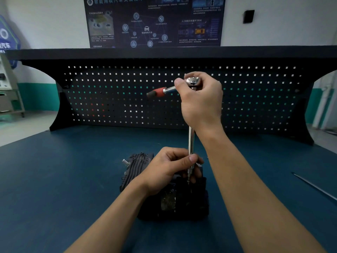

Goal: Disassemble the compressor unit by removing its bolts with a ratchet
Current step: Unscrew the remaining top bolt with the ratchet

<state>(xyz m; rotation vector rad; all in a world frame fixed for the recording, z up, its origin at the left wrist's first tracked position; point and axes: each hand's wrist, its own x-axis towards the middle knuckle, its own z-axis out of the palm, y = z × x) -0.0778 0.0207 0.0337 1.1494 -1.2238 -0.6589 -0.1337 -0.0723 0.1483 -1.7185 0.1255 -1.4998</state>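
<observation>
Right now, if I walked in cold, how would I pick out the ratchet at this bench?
Find the blue bench top before the black pegboard; a dark finned compressor unit sits mid-bench. Above it the right hand grips the ratchet at its chrome head, atop an extension bar the left hand pinches. Only it has a red-and-black grip, unlike the bare thin rod lying to the right.

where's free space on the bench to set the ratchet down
Bare mat left of the compressor, up to the pegboard. A narrower patch between the right forearm and the thin rod. Crowded at centre: left hand, right hand and ratchet over the compressor.
</observation>
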